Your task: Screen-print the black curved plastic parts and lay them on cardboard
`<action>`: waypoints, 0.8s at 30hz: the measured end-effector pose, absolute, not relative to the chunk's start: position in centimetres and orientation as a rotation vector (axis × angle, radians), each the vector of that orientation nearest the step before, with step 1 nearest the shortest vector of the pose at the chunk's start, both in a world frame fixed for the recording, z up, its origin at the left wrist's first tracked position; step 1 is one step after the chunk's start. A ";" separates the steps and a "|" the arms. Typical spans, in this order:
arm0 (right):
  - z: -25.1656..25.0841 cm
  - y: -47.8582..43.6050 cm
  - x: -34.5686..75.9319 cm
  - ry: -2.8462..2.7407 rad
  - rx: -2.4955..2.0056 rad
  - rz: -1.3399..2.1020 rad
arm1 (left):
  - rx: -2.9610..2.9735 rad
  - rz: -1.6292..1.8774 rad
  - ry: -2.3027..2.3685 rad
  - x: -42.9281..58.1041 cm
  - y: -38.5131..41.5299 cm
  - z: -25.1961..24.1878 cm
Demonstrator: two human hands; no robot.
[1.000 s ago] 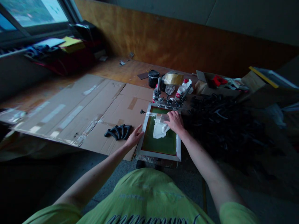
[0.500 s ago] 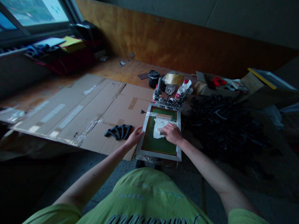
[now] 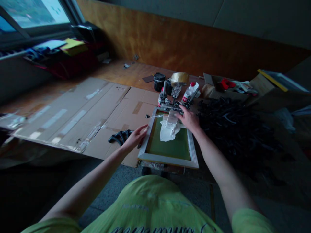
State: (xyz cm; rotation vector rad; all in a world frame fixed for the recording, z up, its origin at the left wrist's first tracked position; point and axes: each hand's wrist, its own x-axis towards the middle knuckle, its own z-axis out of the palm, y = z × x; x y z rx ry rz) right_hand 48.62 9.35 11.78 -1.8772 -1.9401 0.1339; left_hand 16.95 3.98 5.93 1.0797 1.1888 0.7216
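Observation:
A screen-printing frame point(image 3: 167, 160) with a green mesh lies in front of me, white ink point(image 3: 168, 133) spread over its middle. A pale, flat squeegee point(image 3: 172, 116) rests at the mesh's far end, behind the ink. My right hand point(image 3: 190, 120) is over the far right corner, fingers apart, its thumb side close to the squeegee; whether they touch I cannot tell. Beside the frame's left rail is my left hand point(image 3: 138, 136), open, fingers stretched toward the rail. Several curved black handle-like parts point(image 3: 119, 137) lie on the cardboard just left of it, partly covered by that hand.
Behind the frame stand a metal hinge clamp point(image 3: 171, 105), a black tub point(image 3: 159, 82), a tape roll point(image 3: 179, 78) and a red-capped bottle point(image 3: 189, 92). A heap of black parts point(image 3: 233, 136) fills the right. Flattened cardboard point(image 3: 80, 110) covers the left.
My right hand has moved away from me to the far end, and the squeegee now lies there. The frame's near end looks raised and larger. My left hand shifted slightly left, over the black parts.

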 end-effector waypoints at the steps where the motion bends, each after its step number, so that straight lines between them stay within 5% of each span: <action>1: 12.1 9.7 50.4 -1.832 -1.911 0.124 | 1.071 0.769 1.166 17.1 4.2 7.3; 5: 9.6 8.3 55.2 -1.587 -2.085 0.178 | 1.098 1.069 1.048 18.6 6.6 12.1; 11: 1.0 3.0 49.1 -2.095 -2.027 0.360 | 1.181 1.204 0.890 21.4 11.1 16.2; 14: 0.3 2.1 46.0 -2.202 -2.120 0.338 | 1.077 1.219 0.962 22.4 9.3 14.3; 19: 1.8 0.4 41.3 -1.917 -2.187 0.437 | 0.799 0.470 1.041 23.7 1.5 7.0; 24: 1.1 -1.6 38.6 -2.250 -1.457 0.465 | 0.618 0.698 1.139 22.0 -0.7 3.2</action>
